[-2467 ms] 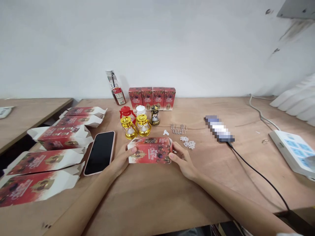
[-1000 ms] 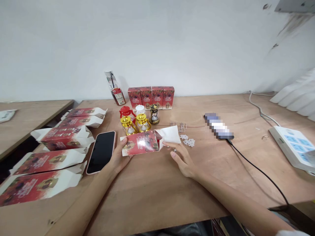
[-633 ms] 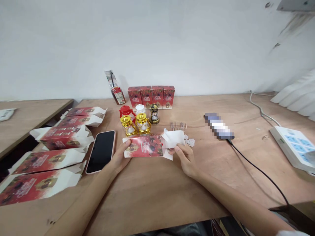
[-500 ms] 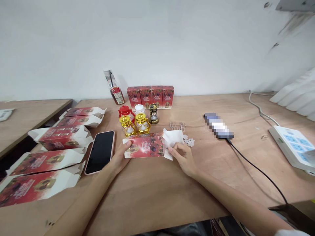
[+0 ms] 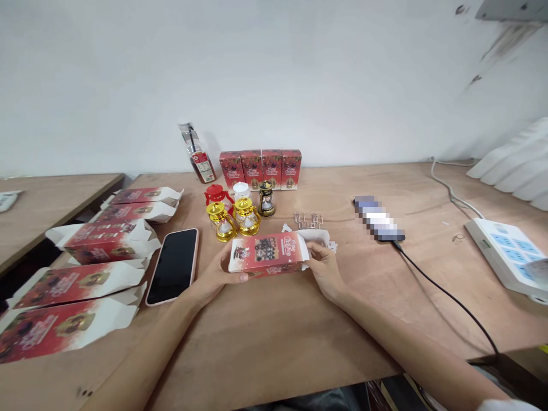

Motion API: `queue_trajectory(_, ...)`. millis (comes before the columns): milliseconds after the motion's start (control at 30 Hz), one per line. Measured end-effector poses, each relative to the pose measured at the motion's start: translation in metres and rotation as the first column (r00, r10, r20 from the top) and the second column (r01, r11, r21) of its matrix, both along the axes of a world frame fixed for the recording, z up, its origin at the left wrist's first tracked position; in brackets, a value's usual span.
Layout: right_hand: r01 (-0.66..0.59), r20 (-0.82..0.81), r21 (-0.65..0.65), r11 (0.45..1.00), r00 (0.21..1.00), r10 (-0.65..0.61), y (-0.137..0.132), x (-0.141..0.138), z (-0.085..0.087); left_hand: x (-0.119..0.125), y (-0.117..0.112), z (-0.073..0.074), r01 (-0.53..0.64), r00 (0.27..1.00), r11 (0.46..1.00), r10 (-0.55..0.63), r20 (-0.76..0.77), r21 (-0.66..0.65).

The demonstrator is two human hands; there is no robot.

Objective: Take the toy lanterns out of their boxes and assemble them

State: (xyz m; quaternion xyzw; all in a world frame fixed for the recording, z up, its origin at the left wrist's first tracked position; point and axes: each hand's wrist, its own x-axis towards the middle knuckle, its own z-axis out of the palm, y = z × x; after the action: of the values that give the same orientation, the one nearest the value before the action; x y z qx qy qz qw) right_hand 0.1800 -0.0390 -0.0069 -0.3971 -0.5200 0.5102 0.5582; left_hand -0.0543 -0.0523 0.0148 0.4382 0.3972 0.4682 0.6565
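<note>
A red and white Christmas gift box [image 5: 269, 254] lies sideways between my hands, just above the tabletop. My left hand [image 5: 216, 277] grips its closed left end, with the thumb along the front. At the right end, the fingers of my right hand [image 5: 327, 271] are closed on the open white flaps. Behind the box stand small lanterns: two gold lanterns [image 5: 247, 217] in front, a red lantern [image 5: 214, 195] and a white lantern [image 5: 241, 191] behind, and a black-and-gold lantern [image 5: 266, 201] to their right. The inside of the box is hidden.
Several open gift boxes [image 5: 77, 282] lie at left beside a phone [image 5: 173, 267]. Several closed boxes [image 5: 252, 171] and a bottle [image 5: 201, 162] stand near the wall. Metal hooks [image 5: 308, 220] and white paper pieces [image 5: 333, 246] are behind my right hand. A cabled phone [image 5: 379, 218] and power strip [image 5: 509, 257] are at right.
The box has been turned about its long axis, so another printed side faces up, and has shifted slightly right. My left thumb now lies along its lower front; my right hand remains at the flaps.
</note>
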Motion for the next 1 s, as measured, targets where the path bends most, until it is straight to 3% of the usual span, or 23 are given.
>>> queue_trajectory(133,0.141,-0.163,0.052,0.989,0.978,-0.131,0.012,0.009,0.004,-0.005,0.002,0.000,-0.082,0.994,0.996,0.084,0.065,-0.035)
queue_trajectory(300,0.269,-0.478,-0.071,0.961,0.836,-0.269,0.040,0.045,0.021,-0.008,0.008,0.003,-0.249,0.944,0.961,0.269,0.190,-0.124)
queue_trajectory(400,0.432,-0.518,-0.085,0.898,0.750,-0.410,0.054,0.070,0.029,-0.005,0.008,0.010,-0.262,0.901,0.939,0.321,0.292,-0.223)
queue_trajectory(467,0.577,-0.517,-0.079,0.813,0.673,-0.529,0.059,0.082,0.030,-0.003,0.007,0.014,-0.213,0.891,0.941,0.298,0.342,-0.264)
queue_trajectory(533,0.693,-0.485,-0.010,0.721,0.627,-0.610,0.062,0.087,0.028,-0.001,0.005,0.015,-0.171,0.890,0.942,0.273,0.366,-0.288)
queue_trajectory(633,0.744,-0.370,0.190,0.641,0.659,-0.655,0.062,0.085,0.022,0.001,0.005,0.012,-0.126,0.894,0.944,0.241,0.378,-0.305)
queue_trajectory(700,0.722,-0.268,0.294,0.627,0.691,-0.671,0.062,0.082,0.018,0.001,0.006,0.008,-0.102,0.897,0.946,0.221,0.384,-0.307)
queue_trajectory(867,0.632,-0.011,0.402,0.662,0.726,-0.687,0.060,0.081,0.013,0.001,0.006,0.002,-0.029,0.918,0.955,0.142,0.371,-0.294)
queue_trajectory(933,0.599,0.095,0.488,0.634,0.686,-0.721,0.054,0.078,0.015,0.001,0.006,0.001,0.013,0.929,0.958,0.095,0.358,-0.286)
queue_trajectory(1000,0.544,0.162,0.616,0.570,0.621,-0.767,0.042,0.068,0.016,0.000,0.005,0.001,0.062,0.937,0.959,0.041,0.348,-0.278)
